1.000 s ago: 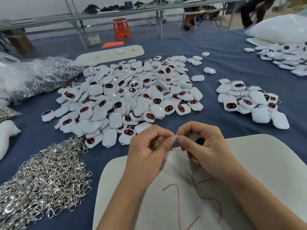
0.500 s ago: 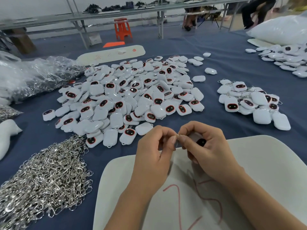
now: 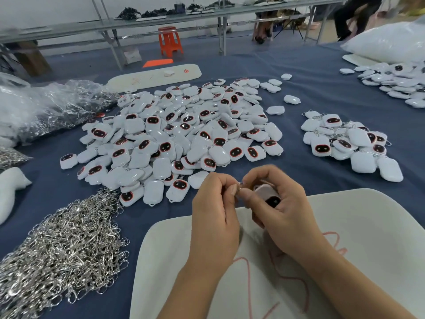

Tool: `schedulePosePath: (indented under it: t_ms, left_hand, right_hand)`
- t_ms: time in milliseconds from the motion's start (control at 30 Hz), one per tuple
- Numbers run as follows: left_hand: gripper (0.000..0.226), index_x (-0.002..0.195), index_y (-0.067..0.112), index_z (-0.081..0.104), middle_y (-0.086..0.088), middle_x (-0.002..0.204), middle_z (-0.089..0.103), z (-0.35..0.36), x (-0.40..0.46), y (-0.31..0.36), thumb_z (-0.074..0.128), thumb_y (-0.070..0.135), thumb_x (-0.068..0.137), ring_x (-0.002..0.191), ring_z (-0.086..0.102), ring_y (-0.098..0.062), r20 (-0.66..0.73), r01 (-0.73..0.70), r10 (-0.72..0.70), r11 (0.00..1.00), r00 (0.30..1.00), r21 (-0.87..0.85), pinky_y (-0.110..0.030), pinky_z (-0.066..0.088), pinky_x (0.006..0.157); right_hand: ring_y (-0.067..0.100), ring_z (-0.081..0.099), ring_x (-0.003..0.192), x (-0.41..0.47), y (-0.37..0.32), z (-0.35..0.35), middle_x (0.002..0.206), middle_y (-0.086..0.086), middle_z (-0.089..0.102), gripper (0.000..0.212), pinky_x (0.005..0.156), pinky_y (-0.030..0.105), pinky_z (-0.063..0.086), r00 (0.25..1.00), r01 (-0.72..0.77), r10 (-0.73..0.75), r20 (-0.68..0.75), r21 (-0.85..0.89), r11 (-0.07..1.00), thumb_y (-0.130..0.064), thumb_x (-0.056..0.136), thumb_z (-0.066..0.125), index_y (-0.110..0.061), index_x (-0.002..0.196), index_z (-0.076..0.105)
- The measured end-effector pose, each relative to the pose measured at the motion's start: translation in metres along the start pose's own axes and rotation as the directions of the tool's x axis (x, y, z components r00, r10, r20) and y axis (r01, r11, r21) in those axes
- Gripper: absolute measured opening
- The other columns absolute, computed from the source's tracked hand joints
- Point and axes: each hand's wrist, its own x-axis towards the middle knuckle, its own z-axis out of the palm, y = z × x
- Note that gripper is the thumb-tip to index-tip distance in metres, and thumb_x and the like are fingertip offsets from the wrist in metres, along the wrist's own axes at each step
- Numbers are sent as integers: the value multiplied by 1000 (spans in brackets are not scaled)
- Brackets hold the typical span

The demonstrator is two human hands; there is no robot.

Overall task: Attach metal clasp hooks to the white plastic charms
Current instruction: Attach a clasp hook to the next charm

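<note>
A blue cloth-covered counter point(image 3: 299, 72) carries several heaps. At its middle lies a large pile of white plastic charms with dark oval faces ringed in red point(image 3: 184, 134); a few loose ones lie scattered behind it. To the right sits a smaller pile of white charms with metal rings showing among them point(image 3: 347, 143), and another white heap point(image 3: 397, 81) lies at the far right edge below a big white plastic sack point(image 3: 388, 42). On the near left spreads a tangled mound of silver metal clasp hooks point(image 3: 62, 252). Crumpled clear plastic bags point(image 3: 46, 107) lie at the far left. A white oval foam board with red scrawled marks point(image 3: 345, 249) lies nearest the person, under both forearms. A second long white board point(image 3: 156, 75) lies beyond the main pile. An orange plastic stool point(image 3: 170, 40) stands on the floor under long grey benches behind.

Above the near board, the right hand point(image 3: 280, 208) curls round one white plastic charm point(image 3: 268, 194), of which only a pale edge and a dark face patch show between the fingers. The left hand point(image 3: 218, 210) has its grip pinched on a small silver clasp hook point(image 3: 239, 185), thumb and forefinger tight together, meeting the right thumb at the charm's top. The hook is blurred and mostly hidden by the fingertips.
</note>
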Motion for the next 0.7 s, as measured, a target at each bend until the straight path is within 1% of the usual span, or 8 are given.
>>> schedulePosePath:
  t_ms: [67, 133, 200, 267, 367, 467, 600, 700]
  left_hand:
    - [16, 92, 14, 57, 6, 85, 59, -4, 1, -3, 45, 11, 101, 82, 58, -15, 43, -28, 25, 998, 999, 62, -26, 45, 71]
    - [16, 95, 16, 58, 9, 86, 60, -7, 2, -5, 43, 12, 101, 85, 60, -11, 78, -39, 32, 994, 996, 100, -24, 45, 73]
    - [17, 97, 19, 57, 11, 87, 61, -9, 2, -7, 43, 10, 101, 87, 61, -6, 114, -61, 47, 990, 992, 126, -19, 45, 74]
    - [18, 98, 22, 55, 12, 87, 60, -9, 2, -8, 43, 9, 100, 87, 62, -7, 158, -65, 44, 989, 986, 131, -20, 46, 73]
    - [27, 92, 23, 52, 11, 85, 58, -9, 1, -11, 45, -3, 92, 84, 60, -13, 220, -48, 14, 987, 975, 154, -31, 47, 71]
    - [32, 88, 28, 49, 10, 86, 56, -7, 0, -9, 46, -4, 89, 84, 58, -17, 256, -20, -23, 987, 966, 161, -36, 46, 69]
    - [21, 87, 35, 46, 13, 90, 55, -6, 0, -7, 44, 17, 98, 88, 58, -11, 288, 7, -54, 987, 956, 163, -25, 44, 71]
    - [25, 87, 34, 45, 13, 93, 54, -6, -1, -7, 46, 14, 101, 89, 59, -12, 310, 3, -56, 985, 949, 170, -28, 45, 73]
  right_hand:
    - [20, 55, 62, 2, 2, -7, 80, 0, 67, 27, 56, 34, 46, 995, -99, 97, 20, 131, 986, -12, 89, 64, -23, 110, 52]
    - [20, 64, 78, 6, 3, -15, 91, -5, 71, 39, 70, 40, 53, 992, -126, 126, 8, 146, 981, 1, 86, 57, -28, 109, 44]
    - [18, 75, 93, 11, 3, -21, 97, -8, 74, 40, 88, 40, 61, 993, -115, 117, -15, 99, 989, 11, 94, 59, -20, 113, 43]
    - [25, 78, 98, 15, 2, -22, 102, 0, 78, 30, 94, 37, 61, 992, -107, 115, -53, 125, 986, 11, 98, 61, -8, 116, 48]
    - [27, 78, 74, 16, -6, -20, 88, 15, 77, 20, 68, 30, 63, 988, -107, 118, -102, 111, 988, 2, 97, 67, -6, 114, 60]
    - [26, 58, 45, 13, -9, -19, 65, 17, 67, 6, 39, 27, 44, 981, -134, 138, -139, 36, 990, -12, 98, 71, -17, 97, 73]
    - [15, 47, 35, 11, -9, -16, 57, 12, 61, 17, 37, 21, 35, 977, -157, 152, -149, -20, 987, -13, 98, 70, -17, 81, 74]
    - [15, 46, 34, 11, -10, -14, 55, 9, 60, 22, 37, 19, 35, 970, -171, 156, -188, -68, 983, -10, 94, 71, -14, 73, 73]
